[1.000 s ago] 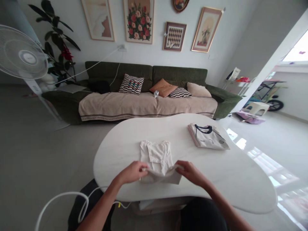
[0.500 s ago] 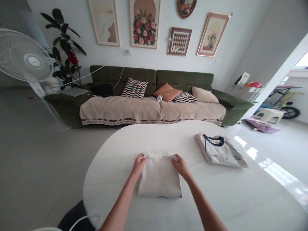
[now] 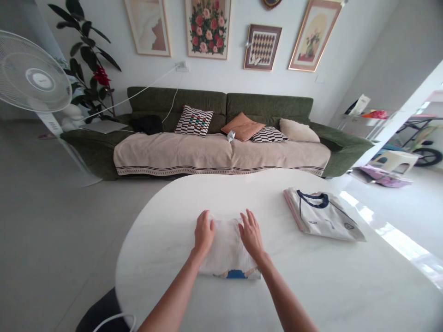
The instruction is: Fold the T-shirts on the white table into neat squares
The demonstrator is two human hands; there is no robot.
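Observation:
A white folded garment (image 3: 225, 251), likely a shirt, lies on the table in front of me, with a blue printed patch showing at its near edge. My left hand (image 3: 204, 234) rests over its left side, fingers stretched forward and thumb apart. On the opposite side my right hand (image 3: 251, 234) is open, its fingers spread at the far right corner. Neither hand grips the cloth, though both seem to touch it. To the right sits a stack of folded clothes (image 3: 323, 214), topped by a white jersey with a navy collar; a pink edge shows beneath.
The white rounded table (image 3: 166, 221) spreads out beneath the clothes. Behind it stands a green sofa (image 3: 270, 103) with cushions and a beige cover. A white fan (image 3: 41, 80) is at the left, and a white cable (image 3: 116, 317) hangs by the table's near left edge.
Both hands have let go of the garment's far edge and opened. The garment has been turned or folded over, so more of the blue print shows. The view has shifted slightly.

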